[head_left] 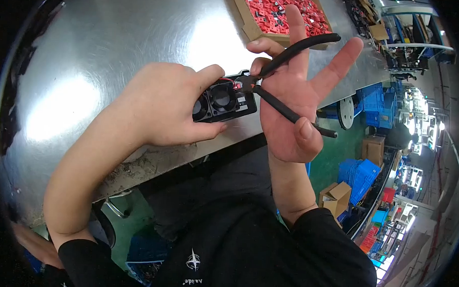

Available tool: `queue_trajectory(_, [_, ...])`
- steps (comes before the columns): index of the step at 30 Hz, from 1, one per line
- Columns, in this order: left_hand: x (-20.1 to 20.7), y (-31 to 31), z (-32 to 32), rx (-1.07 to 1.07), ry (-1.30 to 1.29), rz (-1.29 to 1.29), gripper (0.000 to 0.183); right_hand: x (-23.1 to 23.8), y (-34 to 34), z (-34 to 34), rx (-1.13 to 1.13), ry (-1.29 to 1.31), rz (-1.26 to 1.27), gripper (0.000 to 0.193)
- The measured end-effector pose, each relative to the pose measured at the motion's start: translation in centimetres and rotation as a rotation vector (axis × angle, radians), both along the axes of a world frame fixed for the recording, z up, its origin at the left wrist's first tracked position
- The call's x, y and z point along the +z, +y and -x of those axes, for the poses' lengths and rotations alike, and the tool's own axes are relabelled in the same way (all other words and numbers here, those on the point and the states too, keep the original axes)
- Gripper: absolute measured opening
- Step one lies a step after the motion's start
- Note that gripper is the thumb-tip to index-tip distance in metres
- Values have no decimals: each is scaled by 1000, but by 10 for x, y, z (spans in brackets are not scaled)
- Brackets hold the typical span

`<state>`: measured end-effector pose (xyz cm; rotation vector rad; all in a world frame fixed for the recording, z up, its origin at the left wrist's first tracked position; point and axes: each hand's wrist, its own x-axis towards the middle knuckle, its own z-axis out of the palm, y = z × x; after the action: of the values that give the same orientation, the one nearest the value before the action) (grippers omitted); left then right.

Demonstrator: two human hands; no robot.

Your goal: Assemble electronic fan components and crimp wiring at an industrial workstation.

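The left hand (160,103) is closed around a small black double fan unit (222,100), with the thumb on its upper edge and the fingers curled under it. The fan unit sits just at the right side of this hand, over the near edge of the shiny metal worktop (116,43). The right hand (292,95) holds black-handled pliers (287,74); its fingers are partly spread, with one handle across the fingers and the other lying against the palm under the thumb. The pliers' tip meets the red connector (237,85) at the top right corner of the fan unit, between the two hands. Beyond the right hand, a cardboard box (250,24) with red parts stands on the worktop.
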<state>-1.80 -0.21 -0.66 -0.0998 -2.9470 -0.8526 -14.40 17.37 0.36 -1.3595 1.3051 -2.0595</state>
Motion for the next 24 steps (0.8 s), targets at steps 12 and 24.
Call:
queue_trajectory(12, [-2,-1,0,-6,25,15,64,5,3,6,10,-77,40,105])
queue_trajectory(24, [4,-1,0,-9,-89,8,71,11,3,2,-24,-46,-44,113])
